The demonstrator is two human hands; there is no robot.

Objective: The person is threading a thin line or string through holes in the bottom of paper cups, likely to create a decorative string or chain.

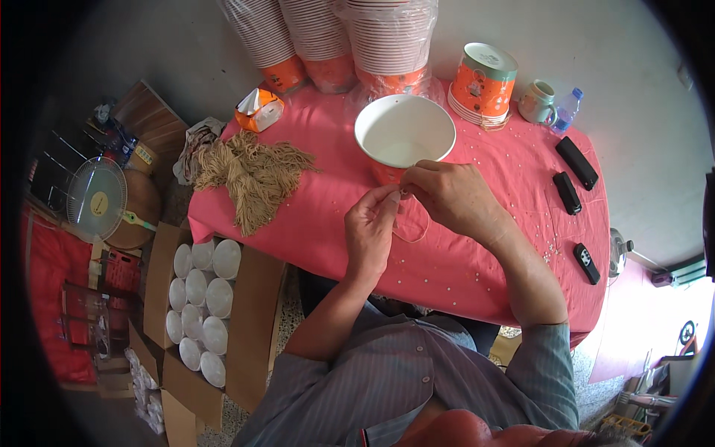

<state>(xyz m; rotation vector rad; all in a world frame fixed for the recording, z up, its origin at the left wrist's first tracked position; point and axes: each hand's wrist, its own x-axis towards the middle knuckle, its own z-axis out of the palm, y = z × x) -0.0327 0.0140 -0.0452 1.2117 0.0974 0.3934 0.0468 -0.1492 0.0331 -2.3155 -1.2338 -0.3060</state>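
Just in front of a white-lined orange paper bucket point(405, 134), my two hands meet with their fingertips together. My left hand point(370, 227) is closed in a pinch of thumb and forefinger. Pinching from the other side is my right hand point(454, 195), its fingers curled near the bucket's side. A thin tan cord point(418, 237) loops down below the fingertips onto the pink cloth; the pinched part is mostly hidden by the fingers. The bucket stands upright, and its inside looks bare. To the left lies a heap of tan cords point(253, 179).
A pink-covered table point(462, 276) carries small white bits. Behind stand wrapped bucket stacks point(391, 45), an upturned bucket stack point(484, 82), a mug point(536, 102) and a bottle point(568, 112). Black devices point(576, 162) lie right. A carton point(249, 328) of white cups stands at lower left.
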